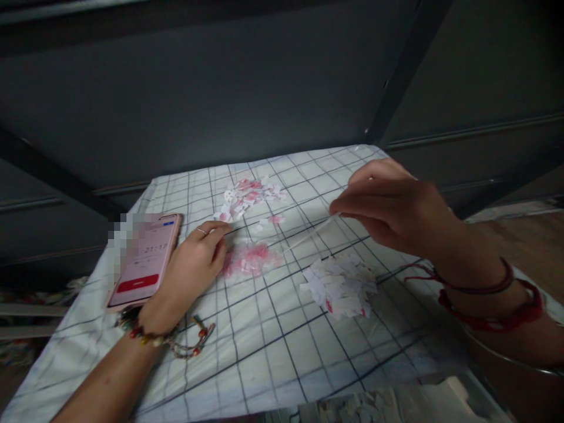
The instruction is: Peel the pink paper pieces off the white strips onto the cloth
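My right hand (392,211) is raised over the right side of the table. Its fingertips are pinched on a thin whitish strip (311,234), which slants down to the left. The strip's lower end reaches a small heap of pink and clear film pieces (251,259). Beside that heap rests my left hand (200,255), fingers bent and a little apart, with nothing visible in them; its fingertips are partly hidden. Below my right hand lies a pile of small white paper pieces (339,286), a few with red marks. Farther back is another pile of white and pink scraps (251,195).
A phone (143,264) in a pink case lies left of my left hand, its screen lit. The table has a white checked cloth (247,346). A dark panel (220,88) stands behind it. At the near edge, a container (374,405) holds pale scraps.
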Demonstrator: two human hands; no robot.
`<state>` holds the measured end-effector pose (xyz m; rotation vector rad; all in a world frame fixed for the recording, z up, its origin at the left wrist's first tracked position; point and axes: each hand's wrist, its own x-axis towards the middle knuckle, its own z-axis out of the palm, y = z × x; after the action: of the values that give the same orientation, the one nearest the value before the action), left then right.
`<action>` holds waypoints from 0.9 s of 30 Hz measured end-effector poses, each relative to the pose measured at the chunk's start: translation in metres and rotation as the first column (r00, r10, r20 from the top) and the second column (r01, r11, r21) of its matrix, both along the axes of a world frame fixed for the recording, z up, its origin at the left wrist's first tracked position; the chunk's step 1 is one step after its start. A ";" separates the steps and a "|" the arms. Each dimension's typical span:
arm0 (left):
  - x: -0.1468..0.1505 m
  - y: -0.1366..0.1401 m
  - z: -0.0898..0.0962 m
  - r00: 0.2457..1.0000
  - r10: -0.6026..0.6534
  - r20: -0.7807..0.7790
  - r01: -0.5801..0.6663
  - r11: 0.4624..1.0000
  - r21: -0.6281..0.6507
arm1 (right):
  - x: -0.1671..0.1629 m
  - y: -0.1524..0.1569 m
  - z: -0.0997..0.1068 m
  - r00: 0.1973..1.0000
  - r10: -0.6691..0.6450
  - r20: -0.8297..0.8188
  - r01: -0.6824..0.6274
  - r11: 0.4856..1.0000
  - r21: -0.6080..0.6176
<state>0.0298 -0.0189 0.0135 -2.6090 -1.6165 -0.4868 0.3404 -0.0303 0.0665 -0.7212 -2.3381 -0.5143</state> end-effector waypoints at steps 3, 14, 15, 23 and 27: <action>0.000 0.000 0.000 1.000 0.009 -0.002 -0.009 1.000 0.000 | 0.000 -0.001 0.001 1.000 -0.004 -0.031 0.005 1.000 0.028; 0.000 -0.001 0.002 0.999 0.025 -0.021 -0.025 1.000 -0.015 | -0.003 -0.002 0.001 1.000 0.023 0.006 -0.023 1.000 0.022; 0.000 0.000 0.001 0.999 0.025 -0.023 -0.025 1.000 -0.017 | -0.004 -0.002 0.001 1.000 0.022 -0.020 -0.021 0.999 0.039; -0.002 0.001 0.000 1.000 0.001 -0.010 -0.001 1.000 0.004 | 0.008 0.002 0.003 0.999 -0.033 -0.041 0.036 0.996 0.079; -0.003 0.001 -0.001 1.000 0.001 -0.009 -0.001 1.000 0.008 | 0.011 0.000 0.005 1.000 -0.001 -0.009 0.001 1.000 0.001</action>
<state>0.0267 -0.0178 0.0124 -2.6003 -1.6097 -0.4794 0.3512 -0.0298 0.0717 -0.7233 -2.3293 -0.5122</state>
